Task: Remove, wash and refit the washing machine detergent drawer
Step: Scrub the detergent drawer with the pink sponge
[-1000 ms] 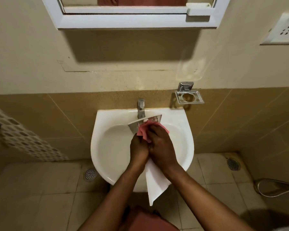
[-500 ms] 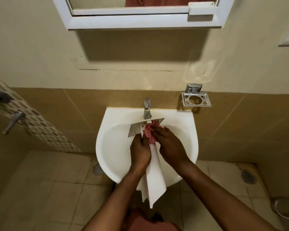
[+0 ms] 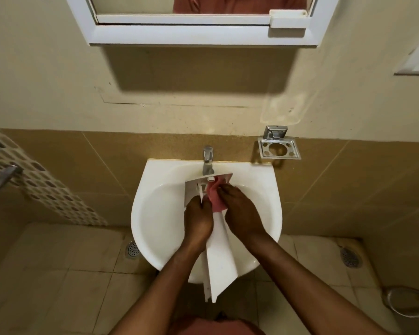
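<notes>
Beige tiled walls are framing a white basin (image 3: 153,204) with a chrome tap (image 3: 208,159) at its back edge. Over the bowl, the left grip (image 3: 198,220) is curling round the white detergent drawer (image 3: 221,262), holding it lengthwise with its near end sticking out past the basin's front rim. The right grip (image 3: 242,213) is pinching a pink cloth (image 3: 215,198) and pressing it against the drawer's far end, just below the tap. A metal soap holder (image 3: 279,149) is hanging on the wall nearby.

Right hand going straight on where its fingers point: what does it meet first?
The right hand meets the pink cloth it pinches, then probably the drawer behind; depth unclear.
</notes>
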